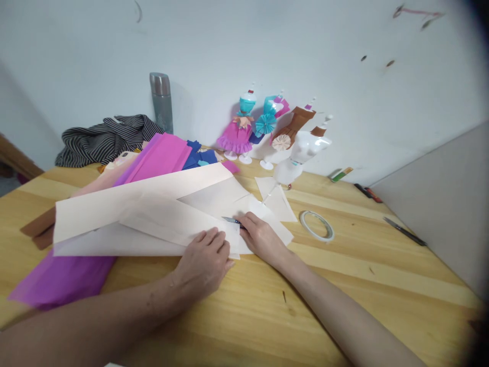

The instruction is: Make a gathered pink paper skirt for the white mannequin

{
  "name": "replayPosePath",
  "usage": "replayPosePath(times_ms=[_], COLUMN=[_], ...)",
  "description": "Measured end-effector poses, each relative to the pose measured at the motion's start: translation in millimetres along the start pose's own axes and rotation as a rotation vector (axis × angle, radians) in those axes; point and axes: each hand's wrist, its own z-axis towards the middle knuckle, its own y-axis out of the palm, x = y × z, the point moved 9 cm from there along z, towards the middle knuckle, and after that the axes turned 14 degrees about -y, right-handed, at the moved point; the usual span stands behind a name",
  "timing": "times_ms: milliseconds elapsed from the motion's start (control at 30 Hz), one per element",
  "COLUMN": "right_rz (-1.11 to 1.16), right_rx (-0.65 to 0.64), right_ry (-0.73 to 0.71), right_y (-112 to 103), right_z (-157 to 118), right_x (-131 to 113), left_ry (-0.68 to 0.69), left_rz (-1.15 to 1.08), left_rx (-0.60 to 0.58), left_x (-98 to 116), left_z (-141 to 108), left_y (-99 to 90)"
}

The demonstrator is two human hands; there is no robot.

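Observation:
A broad sheet of cream-white paper [148,216] lies across the table, with a folded strip over part of it. My left hand [204,260] rests on the near edge of this paper, fingers bent and pressed onto it, thumb by the edge. Just to the right, my right hand [260,237] is closed round scissors [232,220]; their pointed metal blade points left over the paper, and the handles are hidden in my fingers. More white paper pieces [280,204] lie beyond my right hand.
Dressed miniature mannequins [239,127] stand along the wall, with a bare white mannequin [300,153] nearer. A tape roll [317,226] and a dark-handled knife [405,232] lie right. Pink paper [162,158], purple paper [69,278], striped cloth [110,140] and a flask [161,102] are left.

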Motion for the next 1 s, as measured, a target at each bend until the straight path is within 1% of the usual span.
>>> replayPosePath(times_ms=[133, 400, 567, 667, 733, 800, 867, 933, 1000], right_rz=[-0.018, -0.036, -0.039, -0.022, -0.019, -0.024, -0.021, 0.016, 0.087], right_rx=[0.017, 0.071, 0.045, 0.018, -0.012, -0.039, -0.04, -0.011, 0.047], right_ry=[-0.025, -0.054, -0.028, 0.0, 0.023, 0.051, 0.088, 0.132, 0.171], right_y=[1, 4, 4, 1, -2, -6, -11, -17, -23], right_z=[0, -1, 0, 1, 1, 0, -2, -3, -5], right_x=[0, 0, 0, -2, -3, -1, 2, 7, 10], left_ry=[0.002, 0.011, 0.001, -0.004, -0.016, -0.063, -0.147, -0.213, -0.227], left_rz=[0.007, 0.03, 0.018, -0.002, 0.001, 0.027, 0.078, 0.127, 0.174], left_rx=[-0.011, 0.004, 0.016, 0.043, 0.087, 0.119, 0.078, 0.024, -0.005], left_x=[0, 0, 1, -1, -10, -27, -51, -75, -92], left_z=[1, 2, 1, 3, 7, 14, 23, 29, 34], left_y=[-0.2, -1.8, -3.2, -9.1, -17.3, -25.3, -26.4, -24.9, -23.6])
